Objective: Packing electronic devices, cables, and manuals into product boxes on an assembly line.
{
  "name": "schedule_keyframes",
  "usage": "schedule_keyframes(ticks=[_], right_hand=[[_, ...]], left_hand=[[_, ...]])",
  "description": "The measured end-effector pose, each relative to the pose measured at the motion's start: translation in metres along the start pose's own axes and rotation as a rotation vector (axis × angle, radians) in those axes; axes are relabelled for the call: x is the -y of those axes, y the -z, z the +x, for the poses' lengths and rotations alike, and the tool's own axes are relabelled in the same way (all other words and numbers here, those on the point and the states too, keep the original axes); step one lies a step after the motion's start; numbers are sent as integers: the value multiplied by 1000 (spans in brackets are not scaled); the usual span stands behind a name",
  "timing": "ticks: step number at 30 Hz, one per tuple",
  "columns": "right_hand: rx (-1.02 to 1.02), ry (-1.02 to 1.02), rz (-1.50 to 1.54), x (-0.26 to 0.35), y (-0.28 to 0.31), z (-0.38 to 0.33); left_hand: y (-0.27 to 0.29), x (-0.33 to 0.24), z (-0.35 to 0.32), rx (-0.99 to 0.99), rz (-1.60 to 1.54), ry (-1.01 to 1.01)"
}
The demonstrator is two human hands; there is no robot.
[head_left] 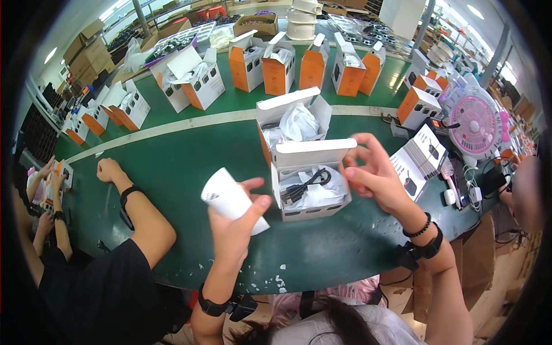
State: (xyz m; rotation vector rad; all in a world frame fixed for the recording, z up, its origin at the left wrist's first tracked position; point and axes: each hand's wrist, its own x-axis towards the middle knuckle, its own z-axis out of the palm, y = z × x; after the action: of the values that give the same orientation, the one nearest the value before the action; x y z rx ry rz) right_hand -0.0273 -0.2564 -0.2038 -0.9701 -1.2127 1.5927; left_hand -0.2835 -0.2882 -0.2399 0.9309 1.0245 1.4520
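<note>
Co-worker's arm (135, 210): lay on the green counter (190, 172) at far left, fist closed, well apart from the work.
Left hand (236, 227): held a white roll (230, 200), a curled paper or wrapped piece, above the counter just left of the open box.
Left fingers (256, 202): curled narrow about the roll, thumb on top, the roll's free end pointing up and left.
Box (310, 184): white, lid flap standing up, sat on the counter between the two hands; a black cable (305, 185) lay coiled on white wrapping inside.
Second box (290, 118): open, just behind the first, white bag showing.
Right hand (376, 175): at the right end of the lid flap, touching the box's upper corner.
Right fingers (359, 155): pinched close at the flap's edge; whether they gripped the flap or only steadied it could not be told.
Doing it well: judged from this, the flap needed keeping upright and the cable pressed flat, so the roll could slide in beside it without crushing the wrapping.
Leaflets (422, 155): stacked right of the hand.
Fan (474, 123): pink, at far right.
</note>
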Motion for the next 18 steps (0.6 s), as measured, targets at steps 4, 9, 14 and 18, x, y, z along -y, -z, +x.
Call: schedule_keyframes(ticks=[4, 9, 14, 18], right_hand=[[137, 326, -211, -14, 12, 24], [310, 477, -382, -10, 26, 22], [413, 478, -387, -8, 31, 23], [418, 556, -596, -1, 28, 13]], left_hand=[[-22, 6, 3, 114, -58, 31], [-29, 14, 2, 113, -97, 81], [-28, 29, 4, 84, -216, 143], [-30, 35, 0, 74, -207, 132]])
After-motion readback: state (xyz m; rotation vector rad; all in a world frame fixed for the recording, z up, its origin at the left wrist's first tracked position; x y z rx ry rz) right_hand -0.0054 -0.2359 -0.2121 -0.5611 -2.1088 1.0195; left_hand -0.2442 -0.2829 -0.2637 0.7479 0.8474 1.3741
